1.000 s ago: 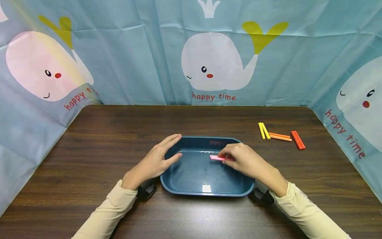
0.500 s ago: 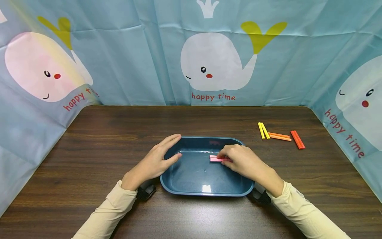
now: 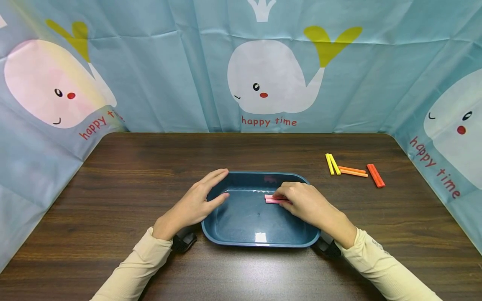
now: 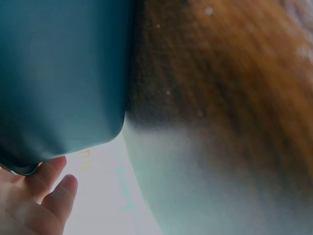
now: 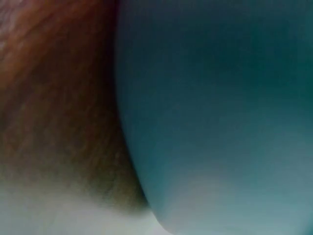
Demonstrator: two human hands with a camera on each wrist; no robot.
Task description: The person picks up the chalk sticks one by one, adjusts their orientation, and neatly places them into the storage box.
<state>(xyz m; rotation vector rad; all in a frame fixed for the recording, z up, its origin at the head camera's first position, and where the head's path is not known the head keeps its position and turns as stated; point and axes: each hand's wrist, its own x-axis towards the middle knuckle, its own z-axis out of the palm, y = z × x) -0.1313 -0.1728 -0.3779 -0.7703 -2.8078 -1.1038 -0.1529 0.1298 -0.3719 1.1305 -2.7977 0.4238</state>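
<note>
A blue-grey plastic basin (image 3: 260, 244) sits on the table in the head view. My left hand (image 3: 192, 205) rests at its left end, fingers extended along the rim and thumb reaching over the inside. In the left wrist view, fingertips (image 4: 61, 196) of that hand show beside the basin's dark outer wall (image 4: 63, 73). Inside the basin, two slim pink sticks (image 3: 272, 201) lie side by side, with a narrow gap between them. My right hand (image 3: 306, 202) reaches over the right rim, its bent fingers and thumb pinching at the sticks and hiding their right ends.
Toward the back right of the table (image 3: 113, 188) lie two yellow sticks (image 3: 333, 164), two orange sticks (image 3: 353, 172) and a pair of red sticks (image 3: 375, 175). A light-blue curtain (image 3: 158, 75) printed with whales hangs behind and along both sides.
The right hand has shifted slightly left and the pink sticks now show a little apart, lying flatter in the basin. The left hand has stayed in place.
</note>
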